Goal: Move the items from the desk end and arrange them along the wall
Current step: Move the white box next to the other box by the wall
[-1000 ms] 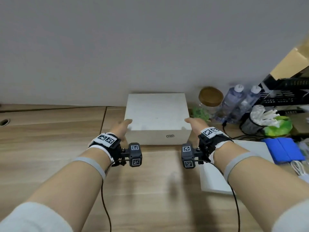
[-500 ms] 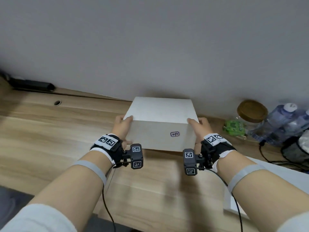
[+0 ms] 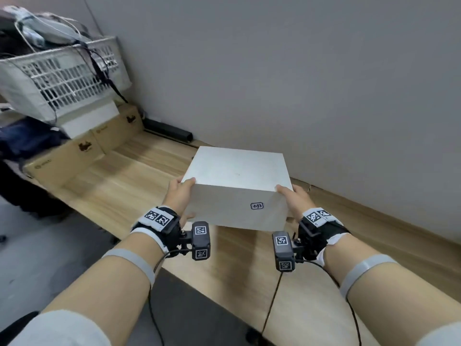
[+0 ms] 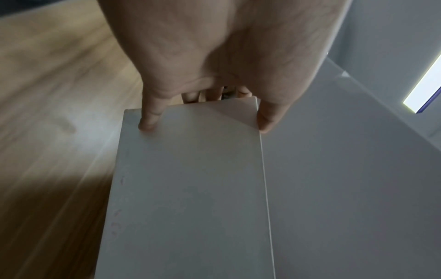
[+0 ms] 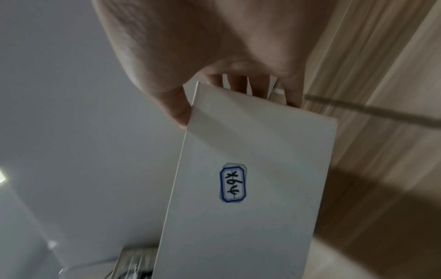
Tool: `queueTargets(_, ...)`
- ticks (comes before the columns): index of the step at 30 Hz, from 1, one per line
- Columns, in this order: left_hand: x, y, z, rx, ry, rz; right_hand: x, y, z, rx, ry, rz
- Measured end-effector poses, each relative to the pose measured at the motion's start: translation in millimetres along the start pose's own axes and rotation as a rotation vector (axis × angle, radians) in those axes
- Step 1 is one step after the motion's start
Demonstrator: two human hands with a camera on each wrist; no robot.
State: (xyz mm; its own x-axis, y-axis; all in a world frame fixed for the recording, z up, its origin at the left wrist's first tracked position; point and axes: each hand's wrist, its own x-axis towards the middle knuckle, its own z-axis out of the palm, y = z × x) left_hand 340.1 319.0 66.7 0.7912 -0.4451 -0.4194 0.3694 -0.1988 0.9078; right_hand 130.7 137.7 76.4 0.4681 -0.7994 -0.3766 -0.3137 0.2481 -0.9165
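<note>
A white box (image 3: 237, 181) with a small blue-edged label on its near face is held in the air above the wooden desk (image 3: 129, 181), close to the grey wall. My left hand (image 3: 180, 196) grips its left side, thumb on the top edge and fingers underneath. My right hand (image 3: 295, 199) grips the right side the same way. The left wrist view shows the box (image 4: 190, 179) with my thumb and a finger clamped over its corner. The right wrist view shows the labelled face of the box (image 5: 250, 179) pinched below my right hand (image 5: 238, 98).
At the far left end of the desk stand brown cardboard boxes (image 3: 82, 148) with a white mesh basket (image 3: 62, 76) of cables stacked on them. A black bar (image 3: 167, 129) lies against the wall. Dark clothing (image 3: 27, 141) hangs at the left.
Both hands lifted the white box off the desk and carried it left along the wall. The jar and bottles on the right have left the view; the basket end has come into view.
</note>
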Motion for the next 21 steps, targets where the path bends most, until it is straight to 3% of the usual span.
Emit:
queueTargets(9, 48, 34, -172, -0.078, 0.123, -0.016, -6, -38, 183, 0.072, -0.173, -0.005)
queueTargets(15, 98, 47, -223, -0.096, 0.148, -0.003, 35, -43, 255, 0.076, -0.225, 0.02)
queueTargets(21, 196, 62, -267, -0.082, 0.119, 0.011, 108, -39, 334, 0.058, -0.296, 0.086)
